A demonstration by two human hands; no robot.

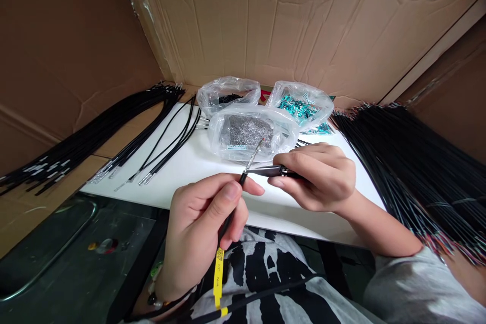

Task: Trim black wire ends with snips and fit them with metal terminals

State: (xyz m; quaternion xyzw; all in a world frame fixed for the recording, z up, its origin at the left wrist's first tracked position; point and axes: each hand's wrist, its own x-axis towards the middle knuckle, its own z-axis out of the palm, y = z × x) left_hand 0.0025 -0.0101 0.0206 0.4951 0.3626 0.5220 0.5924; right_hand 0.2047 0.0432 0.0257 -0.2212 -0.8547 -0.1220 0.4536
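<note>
My left hand (208,223) grips a black cable (227,225) between thumb and fingers, with its stripped end pointing up and to the right. A bare silvery section (255,156) shows at that end, with a tiny red tip. Below the hand, a yellow label (218,276) with print and a code is fixed to the cable. My right hand (317,177) is closed round dark scissors (268,170); their handles are mostly hidden by the fingers. The tip of the scissors meets the cable where the black jacket ends.
Clear plastic bags hold small metal parts (250,130), teal pieces (298,107) and black pieces (230,97). Black cables lie to the left (102,121) and in a large bundle (425,157) on the right. Cardboard walls (266,25) surround the white table (182,164).
</note>
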